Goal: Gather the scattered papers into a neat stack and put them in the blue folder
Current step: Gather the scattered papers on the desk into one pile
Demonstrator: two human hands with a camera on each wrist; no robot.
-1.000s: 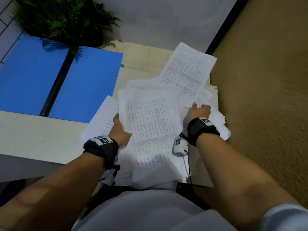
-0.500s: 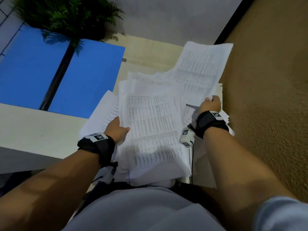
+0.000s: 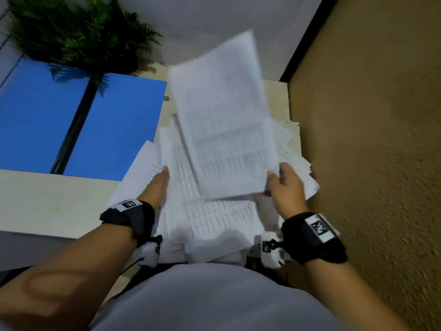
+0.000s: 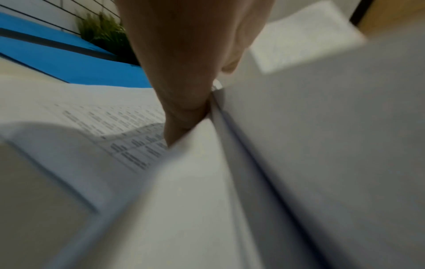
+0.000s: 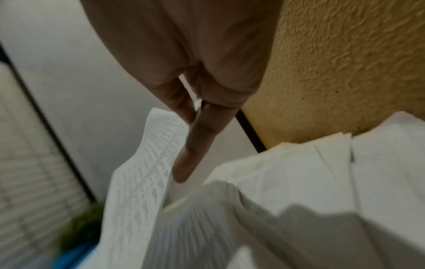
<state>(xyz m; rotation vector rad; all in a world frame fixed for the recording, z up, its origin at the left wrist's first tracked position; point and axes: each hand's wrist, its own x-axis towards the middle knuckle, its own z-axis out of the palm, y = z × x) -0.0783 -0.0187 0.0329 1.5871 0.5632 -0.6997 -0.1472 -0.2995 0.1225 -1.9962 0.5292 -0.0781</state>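
Right hand (image 3: 287,185) pinches a lifted sheet (image 3: 224,120) above the loose pile (image 3: 214,218) at the counter's 5 o'clock; left hand (image 3: 157,185), fingers straight, braces the pile. Blue folder (image 3: 114,130) lies open at 10 o'clock. One-corner grip risks the sheet slipping or skewing the stack.

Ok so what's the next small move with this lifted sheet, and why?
Probably lay the lifted printed sheet squarely on the white paper pile. The right hand pinches its near corner in the air, the left hand steadies the pile, and the open blue folder holds no papers.
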